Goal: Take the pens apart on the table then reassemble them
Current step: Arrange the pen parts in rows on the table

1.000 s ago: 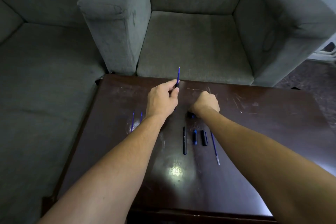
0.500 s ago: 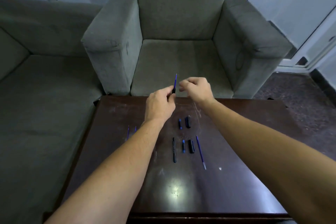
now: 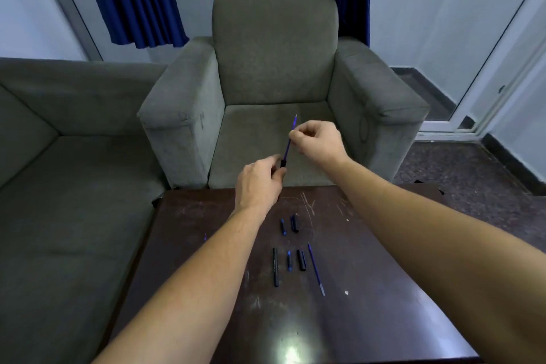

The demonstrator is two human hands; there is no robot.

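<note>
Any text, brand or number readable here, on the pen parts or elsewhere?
None readable. No print can be made out on the black barrel on the table, the refill between the left hand and right hand, or the other pen parts; any is too small.

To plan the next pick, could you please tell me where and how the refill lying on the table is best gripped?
Probably pinch the refill at its blue middle, down from above, closing across its width. It is thin and lies flat on the table, so nothing fits under it; a black piece lies close on its left, bare table on its right.
</note>
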